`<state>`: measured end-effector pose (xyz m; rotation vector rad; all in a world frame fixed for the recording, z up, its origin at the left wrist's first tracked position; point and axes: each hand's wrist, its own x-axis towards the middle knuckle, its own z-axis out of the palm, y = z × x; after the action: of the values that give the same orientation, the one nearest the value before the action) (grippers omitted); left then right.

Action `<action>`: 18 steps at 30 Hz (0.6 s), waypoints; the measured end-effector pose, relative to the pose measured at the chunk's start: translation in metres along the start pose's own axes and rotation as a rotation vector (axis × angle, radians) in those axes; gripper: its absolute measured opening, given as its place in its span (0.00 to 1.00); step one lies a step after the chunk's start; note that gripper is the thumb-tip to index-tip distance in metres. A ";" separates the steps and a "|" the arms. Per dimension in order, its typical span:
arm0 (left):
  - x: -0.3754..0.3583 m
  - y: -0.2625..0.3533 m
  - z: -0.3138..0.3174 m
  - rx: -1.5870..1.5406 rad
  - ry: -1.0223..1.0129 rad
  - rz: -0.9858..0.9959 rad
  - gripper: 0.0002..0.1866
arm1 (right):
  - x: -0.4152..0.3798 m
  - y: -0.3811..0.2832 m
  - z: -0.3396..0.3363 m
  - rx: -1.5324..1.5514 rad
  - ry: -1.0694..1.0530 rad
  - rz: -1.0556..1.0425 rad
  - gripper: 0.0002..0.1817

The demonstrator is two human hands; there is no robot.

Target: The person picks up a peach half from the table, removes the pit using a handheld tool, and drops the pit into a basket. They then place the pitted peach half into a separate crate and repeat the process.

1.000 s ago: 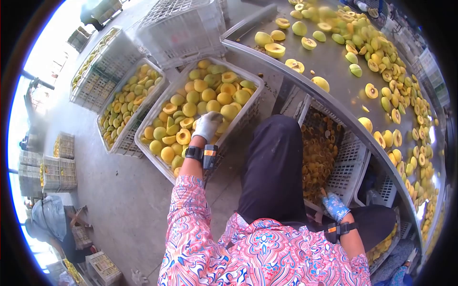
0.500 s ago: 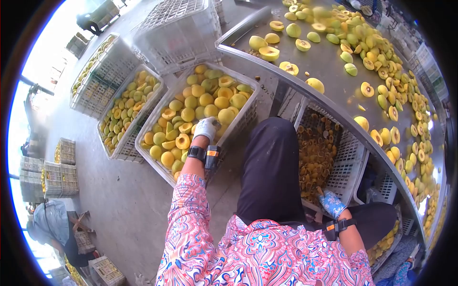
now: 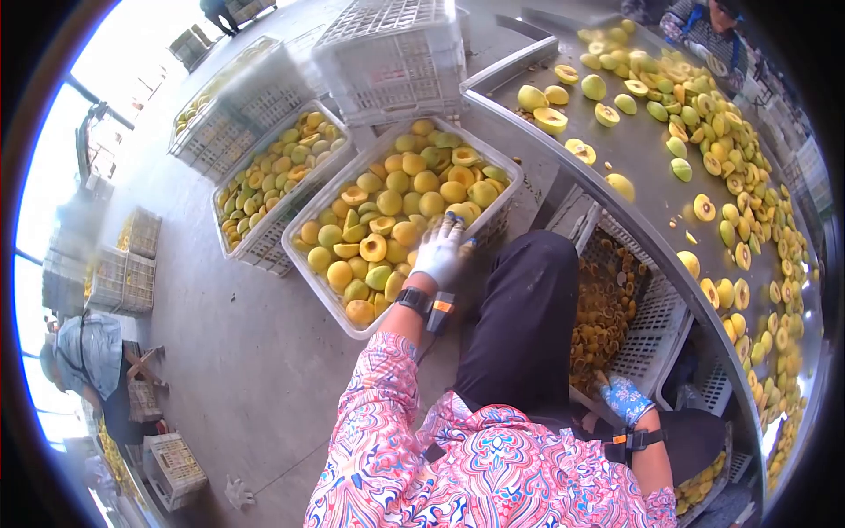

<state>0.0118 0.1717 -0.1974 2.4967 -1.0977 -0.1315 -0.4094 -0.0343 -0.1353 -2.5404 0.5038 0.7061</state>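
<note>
My left hand [image 3: 437,253], in a white glove with dark fingertips, lies with fingers apart over the yellow and green halved fruit [image 3: 373,247] at the near right side of a white crate [image 3: 308,290]. Slight blur covers the hand. Low on the right, my right hand [image 3: 627,400] wears a blue flowered glove. Its fingers are closed around something small that I cannot make out, beside a crate [image 3: 647,339] of brown-orange scraps [image 3: 607,299].
A metal table [image 3: 651,189] carries many fruit halves on the right. More crates [image 3: 387,66] stand behind, with a second fruit-filled crate [image 3: 282,176] at left. One person [image 3: 92,352] bends at lower left; another [image 3: 709,44] is across the table.
The view has shifted, so the crates and table appear further right. My left hand has moved toward the crate's right edge and its fingers have spread. My right hand stays beside the scraps.
</note>
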 end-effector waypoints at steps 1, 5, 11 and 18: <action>-0.001 -0.002 -0.007 -0.045 -0.001 0.010 0.32 | 0.008 -0.006 -0.002 0.111 -0.116 0.185 0.25; -0.018 -0.014 -0.025 0.146 0.235 -0.111 0.32 | 0.004 -0.008 0.007 0.086 -0.200 0.075 0.24; -0.042 -0.074 -0.024 0.202 0.081 -0.337 0.40 | 0.006 -0.014 -0.001 0.159 -0.216 0.118 0.24; -0.075 -0.086 -0.053 -0.123 0.500 -0.211 0.26 | 0.011 0.008 -0.016 0.032 -0.125 0.084 0.28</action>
<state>0.0328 0.2957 -0.1896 2.3415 -0.6031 0.3383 -0.3980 -0.0517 -0.1321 -2.4390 0.5770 0.8747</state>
